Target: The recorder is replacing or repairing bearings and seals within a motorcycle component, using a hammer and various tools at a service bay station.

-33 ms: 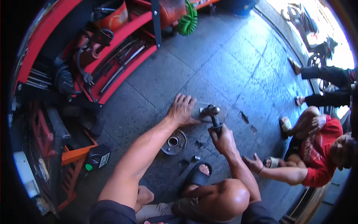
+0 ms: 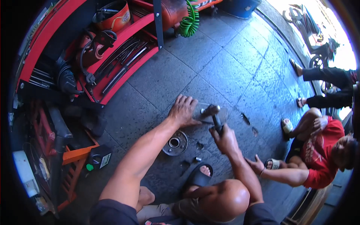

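Observation:
My left hand (image 2: 183,111) is bent round the left side of a flat grey metal plate (image 2: 222,114) on the floor, its thumb along the near edge. My right hand (image 2: 226,140) is closed round the dark handle of a hammer (image 2: 214,110). The hammer's rounded head is over the plate, beside a small shiny metal piece (image 2: 203,111); whether they touch I cannot tell. Nearer me, a round metal part (image 2: 175,143) with a central hole lies flat. A short silvery cylinder (image 2: 197,159) sits to its right, by my sandalled foot.
A red tool rack (image 2: 123,71) with rods and a power tool stands at the left. Below it are an orange frame (image 2: 77,155) and a dark bottle (image 2: 100,155). A green coiled hose (image 2: 189,20) hangs behind. A person in red (image 2: 324,150) sits at the right, one hand near my right forearm.
The hammer's head has shifted very slightly away from me. My left hand and the plate stay in place.

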Tool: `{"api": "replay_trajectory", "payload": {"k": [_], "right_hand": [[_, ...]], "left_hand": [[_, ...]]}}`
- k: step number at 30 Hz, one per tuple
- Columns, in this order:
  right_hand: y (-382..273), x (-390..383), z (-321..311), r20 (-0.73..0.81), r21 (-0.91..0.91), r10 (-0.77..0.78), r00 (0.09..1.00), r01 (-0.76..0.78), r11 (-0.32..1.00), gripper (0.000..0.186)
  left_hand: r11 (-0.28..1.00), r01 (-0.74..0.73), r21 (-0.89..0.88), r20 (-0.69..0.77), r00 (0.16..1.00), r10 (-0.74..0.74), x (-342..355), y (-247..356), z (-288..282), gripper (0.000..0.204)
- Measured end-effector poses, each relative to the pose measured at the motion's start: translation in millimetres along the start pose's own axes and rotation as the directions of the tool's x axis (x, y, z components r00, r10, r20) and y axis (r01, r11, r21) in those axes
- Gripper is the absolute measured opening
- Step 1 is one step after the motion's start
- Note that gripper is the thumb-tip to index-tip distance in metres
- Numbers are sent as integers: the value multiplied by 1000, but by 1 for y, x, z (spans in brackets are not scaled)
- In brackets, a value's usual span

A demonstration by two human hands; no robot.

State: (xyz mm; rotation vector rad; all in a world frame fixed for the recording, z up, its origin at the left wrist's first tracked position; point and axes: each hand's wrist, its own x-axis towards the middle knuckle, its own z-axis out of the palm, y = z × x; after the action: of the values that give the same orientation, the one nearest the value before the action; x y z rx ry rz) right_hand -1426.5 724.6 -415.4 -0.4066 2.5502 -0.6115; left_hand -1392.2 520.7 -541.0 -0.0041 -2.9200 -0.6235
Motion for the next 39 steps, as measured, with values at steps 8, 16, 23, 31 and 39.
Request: {"api": "replay_trajectory", "payload": {"k": [8,16,23,31,39], "right_hand": [[15,1,-5,-88,193,-112,990,127,973,33],[26,13,-7,-96,84,-139,986,147,986,35],[12,5,7,-20,106,-6,1000,8,994,29],[18,3,-15,-183,275,-124,975,172,946,34],[30,12,-12,53,36,27,998,-29,999,33]], "left_hand": [[999,28,-36,39,999,-27,2,-2,4,99],[999,-35,20,-34,999,35,-1,1,4,91],[1000,-16,-16,-39,999,15,-2,4,7,90],[1000,23,-5,66,998,-23,3,5,0,88],[1000,0,20,22,1000,-1,5,10,-2,80]]}}
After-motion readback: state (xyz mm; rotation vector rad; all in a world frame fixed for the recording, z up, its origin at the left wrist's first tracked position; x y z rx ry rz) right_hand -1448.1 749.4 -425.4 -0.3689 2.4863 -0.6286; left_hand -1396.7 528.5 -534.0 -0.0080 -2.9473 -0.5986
